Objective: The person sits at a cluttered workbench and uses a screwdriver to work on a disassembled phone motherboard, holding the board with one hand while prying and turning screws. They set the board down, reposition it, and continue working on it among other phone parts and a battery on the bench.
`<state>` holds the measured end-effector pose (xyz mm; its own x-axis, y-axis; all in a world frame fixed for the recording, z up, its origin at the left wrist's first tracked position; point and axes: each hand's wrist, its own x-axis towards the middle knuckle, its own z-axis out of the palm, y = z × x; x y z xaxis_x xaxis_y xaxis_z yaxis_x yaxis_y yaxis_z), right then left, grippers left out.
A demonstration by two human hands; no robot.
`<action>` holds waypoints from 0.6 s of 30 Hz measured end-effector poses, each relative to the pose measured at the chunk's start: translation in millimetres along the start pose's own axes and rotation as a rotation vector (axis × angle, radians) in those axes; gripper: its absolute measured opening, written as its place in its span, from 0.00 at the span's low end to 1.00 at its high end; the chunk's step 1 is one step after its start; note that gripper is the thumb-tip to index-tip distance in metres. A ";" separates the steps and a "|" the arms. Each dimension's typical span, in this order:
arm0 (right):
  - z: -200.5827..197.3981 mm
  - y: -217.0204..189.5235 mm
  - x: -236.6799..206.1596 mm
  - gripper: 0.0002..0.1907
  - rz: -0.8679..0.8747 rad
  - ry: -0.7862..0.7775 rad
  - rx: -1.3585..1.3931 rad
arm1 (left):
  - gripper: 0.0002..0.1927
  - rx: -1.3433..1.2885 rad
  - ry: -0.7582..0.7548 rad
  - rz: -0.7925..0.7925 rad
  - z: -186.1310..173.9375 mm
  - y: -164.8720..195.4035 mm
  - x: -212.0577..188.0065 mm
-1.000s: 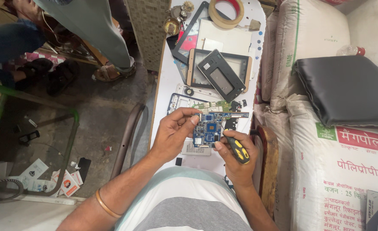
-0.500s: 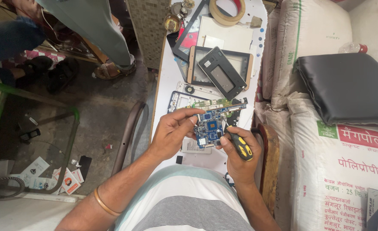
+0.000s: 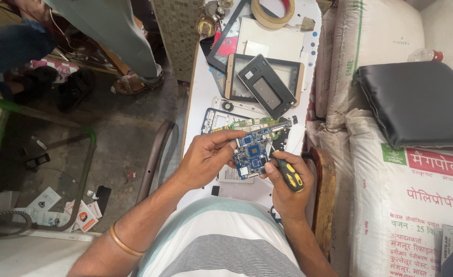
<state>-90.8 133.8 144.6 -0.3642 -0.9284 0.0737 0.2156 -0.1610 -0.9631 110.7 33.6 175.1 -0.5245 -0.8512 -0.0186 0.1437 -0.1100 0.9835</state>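
The blue circuit board (image 3: pixel 254 153) is held just above the near end of the narrow white table (image 3: pixel 201 97), tilted up toward the camera, its chips and metal shields showing. The left hand (image 3: pixel 206 159) pinches its left edge with closed fingers. The right hand (image 3: pixel 287 184) is wrapped around a yellow-and-black screwdriver (image 3: pixel 287 173), tip on the board. A bare phone frame (image 3: pixel 226 120) lies just behind; sacks (image 3: pixel 390 205) crowd the right edge, open floor lies left.
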 end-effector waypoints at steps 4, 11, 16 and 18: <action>-0.4 1.0 0.1 0.15 -0.005 -0.013 0.009 | 0.17 0.004 -0.005 0.004 -0.5 -0.1 -0.5; 0.0 0.1 -0.5 0.15 0.011 -0.010 0.013 | 0.17 0.024 -0.001 -0.004 -0.2 -2.0 -0.4; 0.6 -1.0 -0.5 0.15 0.025 -0.023 0.012 | 0.16 -0.012 0.007 -0.007 -0.2 -5.3 0.4; 1.6 -0.5 -1.1 0.15 0.034 -0.036 0.009 | 0.16 -0.030 0.015 0.000 -0.6 -6.6 0.5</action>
<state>-89.1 134.4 145.4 -0.3239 -0.9448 0.0500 0.2355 -0.1317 -0.9629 109.9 33.6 168.5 -0.5118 -0.8588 -0.0218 0.1692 -0.1256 0.9775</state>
